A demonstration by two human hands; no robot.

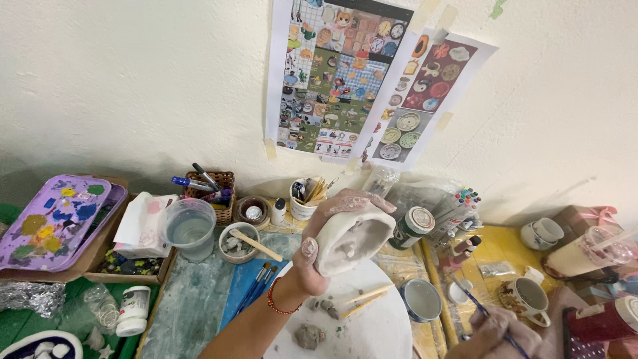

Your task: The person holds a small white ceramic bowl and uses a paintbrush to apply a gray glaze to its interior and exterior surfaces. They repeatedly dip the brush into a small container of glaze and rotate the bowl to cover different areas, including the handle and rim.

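In the middle of the frame the left hand (329, 229) is raised off the table (193, 299), its fingers (352, 199) wrapped over the top of a pale unfired clay cup (352, 242) and the thumb pressed to its near side, so the open mouth faces outward. The cup hangs above a white round board (379, 326) at bottom centre, where grey clay scraps (309, 336) and two wooden sticks (365, 299) lie. A red bracelet (279, 302) circles that wrist.

At the lower right edge the right hand (495, 332) is closed around a thin blue-handled brush (482, 309) that slants up to the left; the hand is partly cut off by the frame.

Left of centre stands a clear plastic cup of cloudy water (191, 226), just beside a small bowl (239, 242) with a wooden stick across it. Blue brushes (256, 286) lie below the bowl. A purple paint-smeared tray (53, 216) sits at the far left. To the right of the board are a small blue-rimmed dish (422, 299) and a patterned mug (528, 299). Two printed sheets of pictures (345, 80) are taped to the white wall (133, 80) at the top centre.
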